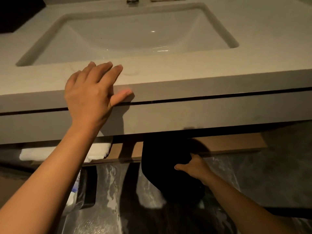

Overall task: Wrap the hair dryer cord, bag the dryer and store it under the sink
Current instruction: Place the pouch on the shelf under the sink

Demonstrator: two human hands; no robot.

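A black cloth bag (162,159) hangs just below the vanity's front edge, partly over the wooden shelf (228,144) under the sink (135,36). My right hand (194,166) grips the bag's right side, thumb on the front and fingers behind. The dryer and its cord are hidden, presumably inside the bag. My left hand (94,92) lies flat on the countertop's front edge (202,86), fingers spread on top and thumb on the front face, holding nothing.
A folded white towel (98,151) lies on the shelf at the left. Below it a dark bin (87,184) holds small packets. A faucet base (133,0) stands behind the basin. A dark object (16,12) sits on the counter's far left. The floor is glossy marble.
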